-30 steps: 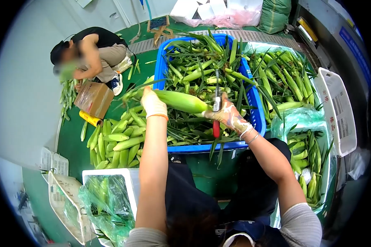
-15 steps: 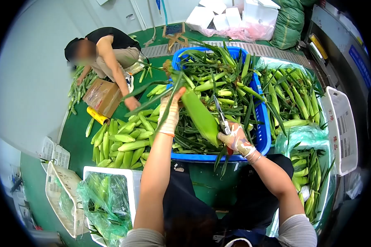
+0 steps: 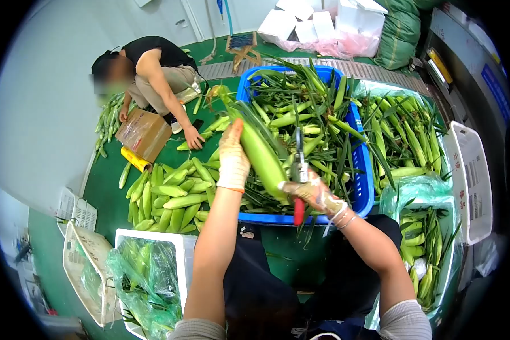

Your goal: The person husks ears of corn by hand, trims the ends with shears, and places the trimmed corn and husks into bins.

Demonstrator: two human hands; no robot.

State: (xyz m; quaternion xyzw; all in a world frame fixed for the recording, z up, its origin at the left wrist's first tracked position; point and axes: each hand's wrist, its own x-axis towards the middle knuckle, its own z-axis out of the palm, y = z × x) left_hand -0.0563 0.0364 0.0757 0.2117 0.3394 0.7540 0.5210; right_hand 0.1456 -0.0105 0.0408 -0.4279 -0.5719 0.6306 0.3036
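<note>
The left hand (image 3: 233, 158) (in a pale glove with an orange edge) is closed around a green-husked ear of corn (image 3: 262, 158), held over the near left part of the blue basket (image 3: 366, 184). The ear's long axis slants from silk end, upper left, to butt, lower right, nearest the right hand (image 3: 318, 195). That hand grips red-handled pruning shears (image 3: 301, 173), though whether its fingers also touch the butt is hard to tell.

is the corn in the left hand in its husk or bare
In its husk: the corn is green along its visible side, with no kernels showing.
</note>
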